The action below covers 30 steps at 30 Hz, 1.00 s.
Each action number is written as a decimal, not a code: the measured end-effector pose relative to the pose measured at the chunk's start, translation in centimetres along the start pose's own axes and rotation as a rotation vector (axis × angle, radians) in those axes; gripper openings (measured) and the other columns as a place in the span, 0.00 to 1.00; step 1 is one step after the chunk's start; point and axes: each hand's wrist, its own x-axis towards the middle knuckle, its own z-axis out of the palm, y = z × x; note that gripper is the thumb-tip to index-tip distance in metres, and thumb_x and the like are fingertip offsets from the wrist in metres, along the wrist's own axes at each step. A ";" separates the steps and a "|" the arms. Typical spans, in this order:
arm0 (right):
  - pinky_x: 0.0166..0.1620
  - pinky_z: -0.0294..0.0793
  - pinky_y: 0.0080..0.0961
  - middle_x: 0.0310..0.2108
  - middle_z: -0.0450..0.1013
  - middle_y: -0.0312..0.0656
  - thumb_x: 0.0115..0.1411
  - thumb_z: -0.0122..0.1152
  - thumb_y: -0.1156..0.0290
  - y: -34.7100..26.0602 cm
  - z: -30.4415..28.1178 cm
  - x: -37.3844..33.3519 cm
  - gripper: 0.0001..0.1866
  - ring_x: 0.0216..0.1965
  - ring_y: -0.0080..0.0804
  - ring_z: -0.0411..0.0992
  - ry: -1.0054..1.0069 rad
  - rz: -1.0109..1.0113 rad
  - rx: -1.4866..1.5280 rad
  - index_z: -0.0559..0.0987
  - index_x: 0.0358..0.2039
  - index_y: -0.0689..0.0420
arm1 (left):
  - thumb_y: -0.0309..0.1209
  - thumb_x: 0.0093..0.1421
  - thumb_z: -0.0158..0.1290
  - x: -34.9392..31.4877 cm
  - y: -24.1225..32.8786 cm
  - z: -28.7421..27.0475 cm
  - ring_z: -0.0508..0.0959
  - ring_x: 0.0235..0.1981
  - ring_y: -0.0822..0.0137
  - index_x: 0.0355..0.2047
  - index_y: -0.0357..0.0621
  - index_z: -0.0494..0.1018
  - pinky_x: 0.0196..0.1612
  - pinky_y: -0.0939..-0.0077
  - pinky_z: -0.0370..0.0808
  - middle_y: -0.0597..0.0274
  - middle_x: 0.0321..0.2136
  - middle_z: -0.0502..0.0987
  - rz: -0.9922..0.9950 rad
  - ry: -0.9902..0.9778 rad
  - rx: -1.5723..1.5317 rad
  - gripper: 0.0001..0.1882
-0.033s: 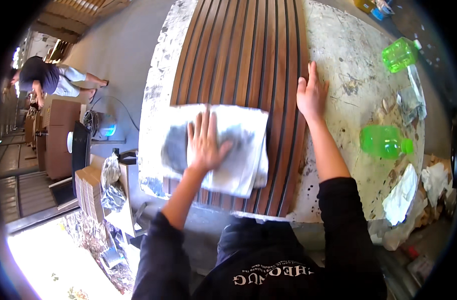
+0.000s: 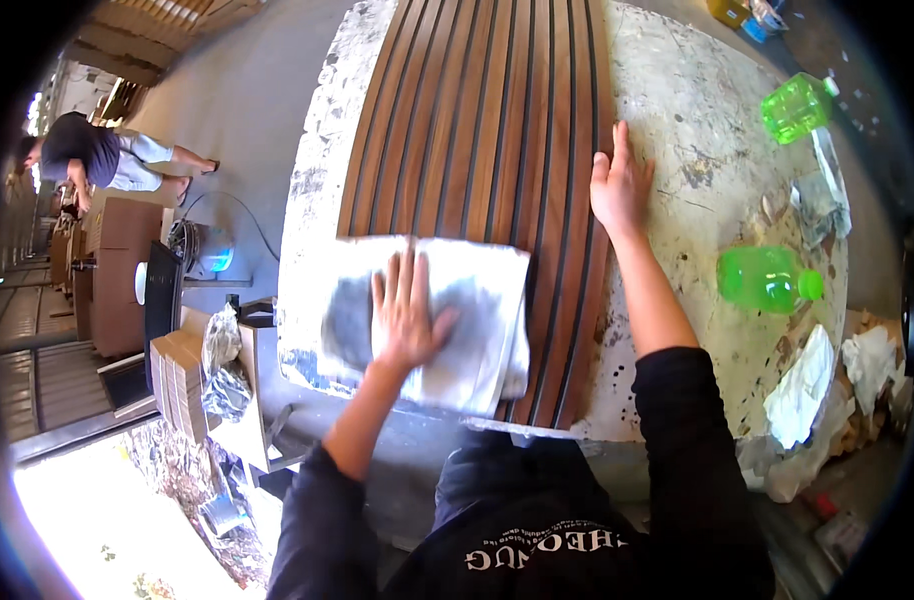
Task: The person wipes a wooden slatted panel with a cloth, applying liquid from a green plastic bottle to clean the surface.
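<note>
Left of the slatted wooden panel (image 2: 477, 130), on the floor, stands a bucket (image 2: 212, 250). A folded, grey-smudged white cloth (image 2: 489, 320) lies over the panel's near left portion; the left hand (image 2: 405, 315) is flat upon it, fingers extended, pressing rather than gripping. The panel itself lies lengthwise on the paint-marked desk (image 2: 692, 110). At its right edge the right hand (image 2: 622, 190) is open, grasping nothing and apparently steadying the panel; firm contact cannot be confirmed. Further right of the panel are two green bottles (image 2: 762, 280) and crumpled white paper (image 2: 801, 390). The step in hand is judged to be wiping; the next move calls for even palm pressure along the slats, with the panel braced.
</note>
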 end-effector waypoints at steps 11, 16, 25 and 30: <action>0.64 0.44 0.57 0.60 0.62 0.51 0.63 0.47 0.65 -0.6 -0.3 -0.7 0.34 0.63 0.42 0.58 0.028 -0.055 0.019 0.49 0.67 0.56 | 0.47 0.55 0.50 -6.1 2.5 -1.3 0.43 0.68 0.47 0.66 0.41 0.48 0.66 0.45 0.36 0.47 0.67 0.47 0.005 -0.259 -0.066 0.43; 0.63 0.44 0.58 0.61 0.60 0.52 0.62 0.47 0.68 -1.3 -1.4 -0.5 0.35 0.63 0.45 0.58 -0.013 -0.055 0.085 0.48 0.66 0.61 | 0.59 0.56 0.43 11.4 2.5 -1.4 0.43 0.68 0.47 0.66 0.41 0.46 0.66 0.46 0.37 0.47 0.67 0.45 0.125 -0.063 -0.029 0.47; 0.65 0.39 0.58 0.61 0.59 0.53 0.61 0.46 0.68 -1.9 -4.1 -0.7 0.34 0.65 0.47 0.54 -0.210 0.043 0.113 0.50 0.64 0.66 | 0.61 0.59 0.41 49.1 1.3 -3.3 0.46 0.68 0.52 0.66 0.40 0.47 0.67 0.51 0.43 0.50 0.67 0.47 0.176 0.163 0.041 0.45; 0.64 0.40 0.57 0.61 0.59 0.52 0.61 0.46 0.67 -2.5 -4.3 -1.1 0.33 0.64 0.46 0.55 -0.253 0.065 0.091 0.50 0.64 0.66 | 0.63 0.58 0.37 55.9 1.1 -3.9 0.44 0.69 0.56 0.66 0.41 0.47 0.68 0.55 0.39 0.52 0.67 0.46 0.121 0.188 0.032 0.46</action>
